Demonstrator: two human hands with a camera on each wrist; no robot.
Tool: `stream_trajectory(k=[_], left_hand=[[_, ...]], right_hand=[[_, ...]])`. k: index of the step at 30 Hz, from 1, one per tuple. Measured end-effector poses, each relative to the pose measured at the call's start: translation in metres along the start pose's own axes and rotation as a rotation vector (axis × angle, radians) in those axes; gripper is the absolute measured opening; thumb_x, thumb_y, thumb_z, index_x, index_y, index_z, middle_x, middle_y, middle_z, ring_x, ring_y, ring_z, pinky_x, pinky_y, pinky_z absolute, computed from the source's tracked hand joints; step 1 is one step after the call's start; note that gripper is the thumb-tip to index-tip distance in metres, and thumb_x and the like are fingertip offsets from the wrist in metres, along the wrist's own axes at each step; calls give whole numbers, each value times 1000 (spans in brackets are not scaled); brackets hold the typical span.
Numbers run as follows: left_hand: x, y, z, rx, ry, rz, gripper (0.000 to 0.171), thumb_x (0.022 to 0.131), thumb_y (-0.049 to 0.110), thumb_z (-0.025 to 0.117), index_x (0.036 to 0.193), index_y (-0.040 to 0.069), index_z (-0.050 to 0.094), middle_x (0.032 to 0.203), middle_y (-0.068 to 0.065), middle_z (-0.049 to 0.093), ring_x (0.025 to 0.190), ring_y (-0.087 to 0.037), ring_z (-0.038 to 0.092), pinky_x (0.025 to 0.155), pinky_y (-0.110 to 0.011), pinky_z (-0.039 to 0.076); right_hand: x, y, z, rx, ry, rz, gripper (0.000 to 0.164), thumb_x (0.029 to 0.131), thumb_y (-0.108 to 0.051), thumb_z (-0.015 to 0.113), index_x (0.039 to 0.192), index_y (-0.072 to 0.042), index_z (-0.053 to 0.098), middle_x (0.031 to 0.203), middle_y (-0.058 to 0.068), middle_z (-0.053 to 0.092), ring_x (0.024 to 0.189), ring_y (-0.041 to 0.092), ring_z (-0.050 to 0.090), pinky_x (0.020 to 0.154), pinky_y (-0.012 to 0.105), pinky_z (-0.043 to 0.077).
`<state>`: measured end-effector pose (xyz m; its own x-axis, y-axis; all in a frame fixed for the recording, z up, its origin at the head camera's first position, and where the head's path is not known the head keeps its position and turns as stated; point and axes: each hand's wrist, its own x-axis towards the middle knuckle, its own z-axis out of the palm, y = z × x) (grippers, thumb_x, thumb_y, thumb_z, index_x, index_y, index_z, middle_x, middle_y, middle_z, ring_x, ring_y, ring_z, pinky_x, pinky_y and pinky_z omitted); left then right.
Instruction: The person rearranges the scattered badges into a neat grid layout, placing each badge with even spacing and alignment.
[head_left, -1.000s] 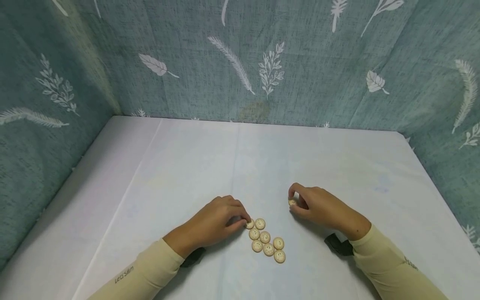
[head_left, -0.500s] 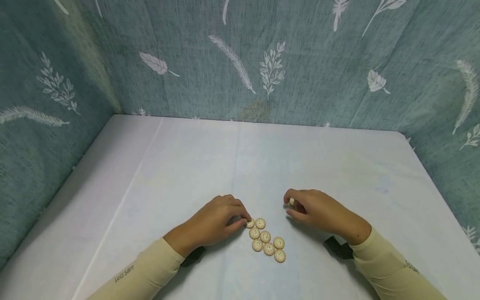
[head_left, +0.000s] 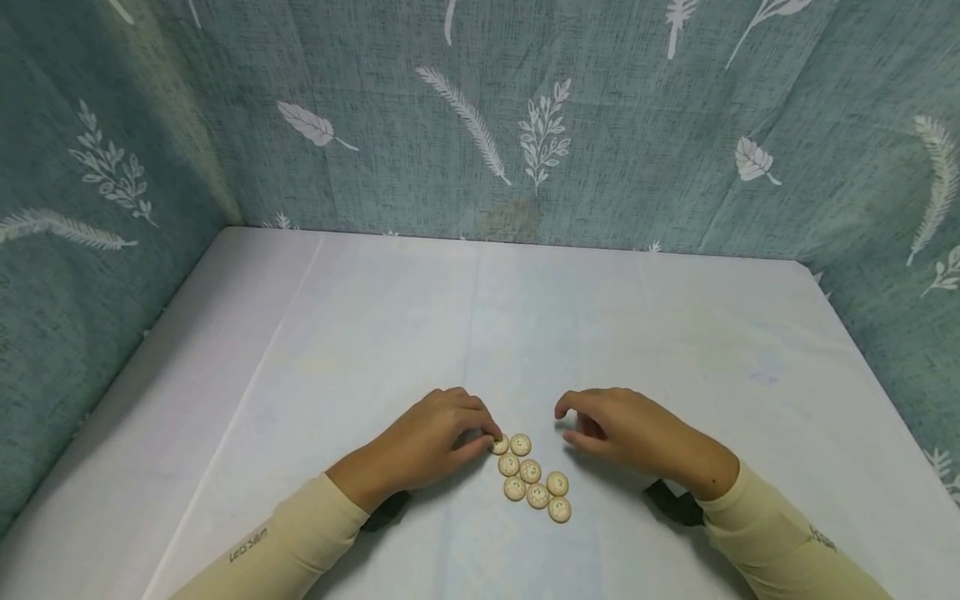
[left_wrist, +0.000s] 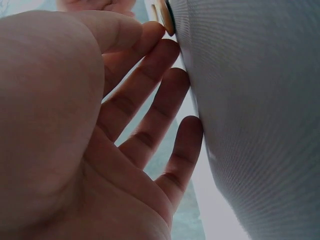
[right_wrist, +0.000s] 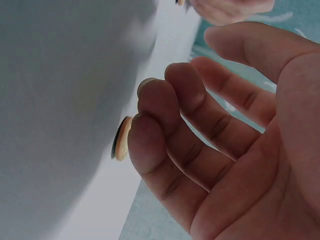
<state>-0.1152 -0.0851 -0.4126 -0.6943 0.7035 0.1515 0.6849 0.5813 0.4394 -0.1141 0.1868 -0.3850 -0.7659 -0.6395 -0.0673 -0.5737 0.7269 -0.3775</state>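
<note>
Several small round beige discs with dark marks on top (head_left: pixel 530 472) lie in a staggered cluster on the white table. My left hand (head_left: pixel 427 442) is at the cluster's upper left, its thumb and index fingertips at the edge of the top-left disc (head_left: pixel 501 447). In the left wrist view that disc (left_wrist: pixel 167 19) lies just past the index fingertip. My right hand (head_left: pixel 626 433) hovers right of the cluster, fingers bent, with a gap between thumb and index finger. No disc shows between them; the inner fingers are partly hidden. In the right wrist view, one disc (right_wrist: pixel 122 138) appears beside the little finger.
The white tabletop (head_left: pixel 360 325) spreads around the hands. Teal cloth with white leaf prints (head_left: pixel 412 125) hangs behind and at both sides. A dark wrist device (head_left: pixel 673 502) shows under the right wrist, and another (head_left: pixel 386 512) under the left.
My right hand has moved left and toward me. The disc seen at its fingers earlier is out of sight in the head view. The left hand and cluster look unchanged.
</note>
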Motion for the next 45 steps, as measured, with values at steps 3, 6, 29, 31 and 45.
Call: stream_trajectory(k=[3, 6, 29, 31, 45], left_hand=[[0, 0, 0, -3, -7, -2, 11, 89, 27, 60, 94, 29, 70, 94, 20, 62, 94, 0, 54, 86, -28, 45], [0, 1, 0, 0, -7, -1, 11, 89, 27, 60, 94, 29, 70, 93, 20, 62, 95, 0, 54, 86, -28, 45], [0, 0, -2, 7, -11, 2, 12, 89, 28, 59, 93, 29, 70, 93, 20, 62, 95, -1, 55, 89, -29, 45], [0, 0, -2, 6, -3, 4, 12, 89, 28, 59, 93, 29, 70, 93, 20, 62, 94, -1, 55, 88, -29, 45], [-1, 0, -1, 1, -1, 5, 12, 89, 28, 59, 94, 29, 70, 93, 20, 62, 93, 0, 55, 87, -28, 45]], right_hand=[[-1, -2, 2, -4, -8, -14, 18, 86, -27, 63, 103, -20, 60, 65, -17, 46, 58, -2, 42, 57, 16, 39], [-1, -5, 3, -13, -1, -25, 18, 86, -27, 64, 102, -20, 61, 66, -17, 46, 58, -3, 42, 57, 16, 38], [-3, -15, 9, 61, -49, -166, 12, 81, -23, 68, 92, -24, 64, 73, -13, 53, 64, 0, 47, 60, 13, 40], [-3, -15, 10, 67, -52, -183, 10, 81, -22, 68, 90, -25, 63, 72, -13, 52, 64, 0, 47, 59, 13, 39], [-4, -17, 14, 106, -117, -183, 16, 77, -19, 68, 91, -26, 65, 72, -13, 53, 64, 1, 48, 58, 13, 40]])
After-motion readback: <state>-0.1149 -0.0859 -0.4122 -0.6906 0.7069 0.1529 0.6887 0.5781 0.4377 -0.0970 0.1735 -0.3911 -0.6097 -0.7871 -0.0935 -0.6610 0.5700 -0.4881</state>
